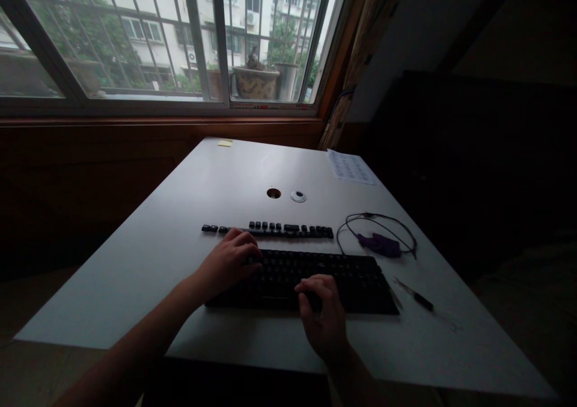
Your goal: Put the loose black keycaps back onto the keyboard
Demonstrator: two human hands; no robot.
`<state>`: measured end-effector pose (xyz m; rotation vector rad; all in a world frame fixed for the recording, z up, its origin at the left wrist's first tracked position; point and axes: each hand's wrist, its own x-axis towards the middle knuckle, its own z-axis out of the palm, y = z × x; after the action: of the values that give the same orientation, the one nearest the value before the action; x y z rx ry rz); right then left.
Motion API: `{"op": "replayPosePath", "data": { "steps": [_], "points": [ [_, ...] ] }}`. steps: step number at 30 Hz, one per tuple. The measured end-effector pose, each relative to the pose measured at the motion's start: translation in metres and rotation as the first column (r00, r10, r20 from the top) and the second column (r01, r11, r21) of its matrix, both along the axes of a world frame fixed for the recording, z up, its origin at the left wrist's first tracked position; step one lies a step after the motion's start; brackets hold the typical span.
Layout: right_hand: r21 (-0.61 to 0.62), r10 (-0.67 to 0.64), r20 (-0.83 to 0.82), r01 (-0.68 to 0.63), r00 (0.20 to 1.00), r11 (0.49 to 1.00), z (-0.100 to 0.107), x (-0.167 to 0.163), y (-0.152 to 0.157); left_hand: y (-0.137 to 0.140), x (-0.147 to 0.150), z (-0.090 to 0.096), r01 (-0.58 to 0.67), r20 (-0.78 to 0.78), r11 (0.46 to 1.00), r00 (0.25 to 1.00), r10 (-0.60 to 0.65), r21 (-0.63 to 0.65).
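Keyboard (282, 281), black, lies flat on the near part of the white worktop (148, 263). The right hand (322, 311) is over its front edge, fingers curled and thumb apart; whether anything is pinched cannot be told. The left hand (232, 257) lies across its left end, fingers bent, their tips too dark to tell what they hold. Just right of the keyboard rests a thin tool (422, 301). Beyond it, loose keycaps (291, 234) stand in rows, with a looped cable (366, 214) and purple bundle (381, 245) to their right. Farther back come a hole (273, 193) and white ring (294, 198), then a printed sheet (350, 167), a yellow slip (225, 143) and the barred window (219, 40).
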<state>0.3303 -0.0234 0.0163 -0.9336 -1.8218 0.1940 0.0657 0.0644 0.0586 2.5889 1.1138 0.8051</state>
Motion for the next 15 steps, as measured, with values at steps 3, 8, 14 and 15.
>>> {"op": "replayPosePath", "data": {
  "steps": [3,8,14,15],
  "points": [
    [0.002,0.0,-0.001,0.0,1.0,1.0,0.001,-0.001,0.0,-0.029,0.013,-0.009,0.017,-0.004,0.999,1.0,-0.017,-0.037],
    [0.017,0.0,0.011,0.0,1.0,1.0,0.004,-0.002,0.0,-0.048,0.024,-0.024,-0.017,-0.024,1.0,1.0,0.017,-0.011],
    [0.003,-0.011,0.011,0.011,1.0,1.0,0.003,-0.001,-0.001,-0.05,0.029,-0.023,-0.027,-0.096,0.998,0.995,0.032,0.054],
    [0.001,-0.009,0.011,0.009,1.0,1.0,0.003,-0.001,-0.001,-0.05,0.03,-0.023,-0.024,-0.112,0.998,0.993,0.031,0.062]
  ]
}}
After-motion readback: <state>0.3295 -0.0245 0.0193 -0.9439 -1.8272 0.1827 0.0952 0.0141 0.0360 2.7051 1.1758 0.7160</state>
